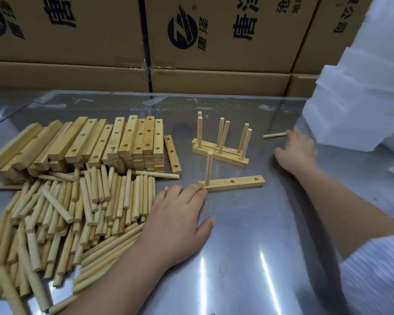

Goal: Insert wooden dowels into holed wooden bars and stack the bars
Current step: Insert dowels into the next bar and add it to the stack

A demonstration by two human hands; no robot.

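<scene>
My left hand (pixel 175 214): it lies flat on the table (pixel 248 235) with straight fingers and holds nothing. My fingertips touch the left end of the bar (pixel 234 183).
The bar: it lies near the middle of the table. One dowel (pixel 208 168) stands up in its left hole (two more holes show along the top).
My right hand (pixel 296 147): it is far out to the right, at the end of a loose dowel (pixel 274 135) that lies on the table. It looks blurry, so I cannot tell if I grip the dowel or only touch it.
Filled bars (pixel 228 157): two sit side by side behind my bar, with dowels standing up in them.
Dowel pile (pixel 77 212): on my left, under my left arm.
Bar stack (pixel 114 142): behind the pile.
At the back: cardboard boxes (pixel 214 76), and white foam blocks (pixel 350 98) on the right.
</scene>
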